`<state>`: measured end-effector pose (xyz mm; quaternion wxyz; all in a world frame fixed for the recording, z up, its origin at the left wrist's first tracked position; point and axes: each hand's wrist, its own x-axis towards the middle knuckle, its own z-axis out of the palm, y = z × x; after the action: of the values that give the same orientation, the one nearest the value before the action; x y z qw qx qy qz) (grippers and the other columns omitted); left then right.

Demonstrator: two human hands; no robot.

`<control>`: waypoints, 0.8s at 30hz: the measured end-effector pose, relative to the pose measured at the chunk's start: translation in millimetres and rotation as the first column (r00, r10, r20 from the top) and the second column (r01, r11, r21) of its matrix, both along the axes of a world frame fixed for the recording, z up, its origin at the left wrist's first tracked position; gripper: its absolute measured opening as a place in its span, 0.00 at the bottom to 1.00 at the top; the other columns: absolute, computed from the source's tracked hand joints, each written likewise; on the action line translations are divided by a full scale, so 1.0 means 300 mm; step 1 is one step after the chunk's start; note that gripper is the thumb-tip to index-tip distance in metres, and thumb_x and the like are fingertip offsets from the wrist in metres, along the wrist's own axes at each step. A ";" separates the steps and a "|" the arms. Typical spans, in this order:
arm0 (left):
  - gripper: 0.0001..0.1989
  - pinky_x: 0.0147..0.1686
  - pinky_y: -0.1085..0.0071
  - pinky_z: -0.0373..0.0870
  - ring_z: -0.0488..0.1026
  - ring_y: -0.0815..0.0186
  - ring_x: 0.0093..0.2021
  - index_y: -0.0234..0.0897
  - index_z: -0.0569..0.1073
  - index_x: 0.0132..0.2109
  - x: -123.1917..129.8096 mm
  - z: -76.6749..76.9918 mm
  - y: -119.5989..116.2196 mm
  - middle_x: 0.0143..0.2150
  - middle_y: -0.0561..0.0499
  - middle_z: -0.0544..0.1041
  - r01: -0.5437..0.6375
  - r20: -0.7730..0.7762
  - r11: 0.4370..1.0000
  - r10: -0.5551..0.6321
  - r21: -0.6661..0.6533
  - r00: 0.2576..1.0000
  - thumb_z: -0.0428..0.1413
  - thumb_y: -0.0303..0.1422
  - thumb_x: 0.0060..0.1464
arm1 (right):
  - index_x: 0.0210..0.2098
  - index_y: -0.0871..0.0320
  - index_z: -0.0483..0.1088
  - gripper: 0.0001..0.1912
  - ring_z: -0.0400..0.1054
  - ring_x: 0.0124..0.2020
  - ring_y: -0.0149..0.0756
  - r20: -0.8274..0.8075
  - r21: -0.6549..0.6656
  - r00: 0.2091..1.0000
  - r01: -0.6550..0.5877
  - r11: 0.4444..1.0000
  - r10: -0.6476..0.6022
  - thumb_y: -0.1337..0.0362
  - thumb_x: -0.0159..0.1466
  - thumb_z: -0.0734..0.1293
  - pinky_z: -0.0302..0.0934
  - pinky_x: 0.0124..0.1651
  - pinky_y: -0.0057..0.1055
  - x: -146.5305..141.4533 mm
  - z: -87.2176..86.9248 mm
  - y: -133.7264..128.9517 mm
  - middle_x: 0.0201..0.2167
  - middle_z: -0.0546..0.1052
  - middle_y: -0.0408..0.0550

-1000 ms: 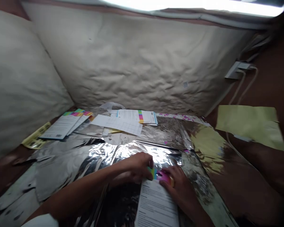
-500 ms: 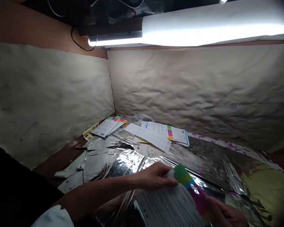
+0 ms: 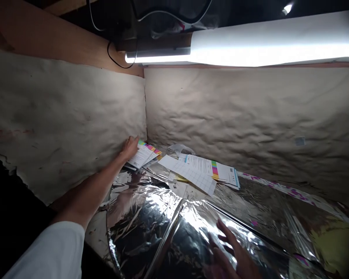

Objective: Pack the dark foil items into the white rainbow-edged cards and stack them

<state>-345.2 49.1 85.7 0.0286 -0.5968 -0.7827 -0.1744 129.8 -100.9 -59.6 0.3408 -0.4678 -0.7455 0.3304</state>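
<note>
My left hand (image 3: 130, 148) reaches to the far left corner and grips the near-left edge of a printed card (image 3: 139, 155) on a small pile. The card is white with lines of text and a rainbow-coloured strip along its far end. Fingers on the card's far side are partly hidden by the hand. Low in front, my right hand (image 3: 234, 252) hovers over the silver foil-like sheet (image 3: 139, 224), its fingers apart, with nothing in it; it is slightly blurred.
A white gridded sheet (image 3: 189, 174) lies mid-table, with more printed cards (image 3: 202, 164) behind it. Paper-covered walls (image 3: 244, 116) close off the back and left. A bright tube light (image 3: 250, 54) hangs above. Yellow material (image 3: 334, 240) sits at the right.
Both hands held a printed card low in front. Now my left hand has stretched out to the pile at the far left, and my right hand has let go and is open.
</note>
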 end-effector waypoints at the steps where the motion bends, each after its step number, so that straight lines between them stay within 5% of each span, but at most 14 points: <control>1: 0.36 0.61 0.51 0.55 0.59 0.45 0.63 0.32 0.51 0.70 0.008 -0.041 0.013 0.66 0.33 0.60 -0.030 -0.028 0.999 0.030 0.014 0.999 0.53 0.38 0.60 | 0.63 0.43 0.62 0.30 0.72 0.54 0.50 0.018 0.067 0.998 -0.057 0.996 0.056 0.56 0.62 0.66 0.71 0.52 0.44 -0.026 0.021 0.027 0.56 0.74 0.52; 4: 0.33 0.62 0.45 0.49 0.55 0.43 0.65 0.42 0.60 0.67 0.072 -0.203 0.019 0.67 0.38 0.61 -0.039 -0.096 0.999 0.037 -0.011 0.995 0.56 0.44 0.57 | 0.53 0.49 0.72 0.17 0.73 0.52 0.45 0.155 0.213 0.968 -0.228 0.950 0.198 0.59 0.66 0.62 0.68 0.54 0.41 -0.168 0.101 0.142 0.51 0.78 0.50; 7: 0.28 0.63 0.42 0.44 0.49 0.42 0.68 0.46 0.65 0.64 0.101 -0.331 0.008 0.70 0.41 0.57 -0.069 -0.152 0.997 0.066 -0.016 0.986 0.54 0.42 0.58 | 0.49 0.51 0.74 0.14 0.74 0.47 0.36 0.450 0.227 0.860 -0.373 0.900 0.242 0.64 0.69 0.59 0.68 0.50 0.31 -0.369 0.166 0.303 0.46 0.80 0.47; 11: 0.25 0.62 0.47 0.48 0.49 0.44 0.68 0.49 0.63 0.65 0.054 -0.381 0.008 0.71 0.43 0.53 -0.118 -0.203 0.993 0.122 0.029 0.972 0.49 0.33 0.61 | 0.62 0.60 0.62 0.27 0.59 0.63 0.50 0.581 0.318 0.805 -0.359 0.878 0.118 0.68 0.64 0.66 0.55 0.63 0.45 -0.595 0.185 0.535 0.64 0.63 0.62; 13: 0.25 0.59 0.50 0.53 0.52 0.45 0.67 0.50 0.63 0.65 0.028 -0.384 0.016 0.71 0.43 0.54 -0.115 -0.217 0.993 0.121 0.037 0.969 0.48 0.32 0.61 | 0.62 0.64 0.62 0.30 0.60 0.63 0.52 0.641 0.325 0.762 -0.374 0.869 0.088 0.74 0.60 0.67 0.55 0.62 0.47 -0.651 0.181 0.624 0.63 0.64 0.66; 16: 0.26 0.58 0.51 0.56 0.52 0.45 0.67 0.51 0.63 0.65 0.008 -0.398 0.033 0.71 0.43 0.54 -0.115 -0.230 0.992 0.122 0.044 0.966 0.48 0.31 0.62 | 0.52 0.63 0.70 0.19 0.69 0.55 0.47 0.704 0.325 0.707 -0.408 0.853 0.070 0.78 0.62 0.62 0.61 0.56 0.41 -0.642 0.191 0.711 0.51 0.76 0.62; 21: 0.27 0.59 0.50 0.53 0.51 0.44 0.67 0.52 0.62 0.66 -0.004 -0.439 0.055 0.71 0.44 0.52 -0.108 -0.227 0.993 0.114 0.038 0.967 0.51 0.34 0.60 | 0.57 0.61 0.69 0.25 0.61 0.63 0.47 0.710 0.386 0.705 -0.382 0.840 -0.006 0.80 0.64 0.56 0.53 0.64 0.43 -0.418 0.273 0.828 0.61 0.69 0.59; 24: 0.29 0.60 0.50 0.52 0.51 0.44 0.68 0.53 0.60 0.66 -0.007 -0.455 0.060 0.72 0.45 0.52 -0.101 -0.219 0.994 0.107 0.039 0.970 0.53 0.35 0.59 | 0.54 0.68 0.71 0.25 0.62 0.62 0.56 0.705 0.384 0.706 -0.296 0.875 -0.071 0.81 0.61 0.56 0.55 0.61 0.49 -0.301 0.306 0.897 0.57 0.71 0.68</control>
<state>-347.2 67.0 -50.9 0.1329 -0.5701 -0.8025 -0.1159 39.5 168.1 32.3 0.1140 -0.4123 -0.9029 -0.0417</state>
